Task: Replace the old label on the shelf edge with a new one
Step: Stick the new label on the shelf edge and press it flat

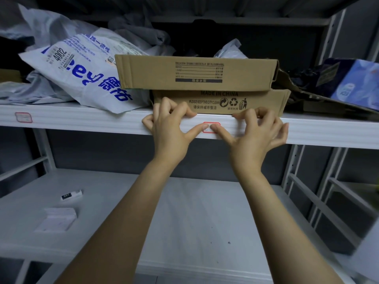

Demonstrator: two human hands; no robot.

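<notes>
A small white label with a red border (209, 131) sits on the front edge of the white shelf (102, 121), below the cardboard boxes. My left hand (170, 128) and my right hand (258, 134) meet at it, and both thumb tips press on its face and hide its middle. The other fingers of both hands are curled loosely over the top of the shelf edge and hold nothing. A second red-bordered label (23, 117) is stuck on the same edge at the far left.
Two flat cardboard boxes (194, 71) are stacked on the shelf just behind my hands, with a white printed bag (82, 78) to their left and a blue package (356, 83) to the right. On the lower shelf lie a stack of white sheets (57, 219) and a small white item (71, 194).
</notes>
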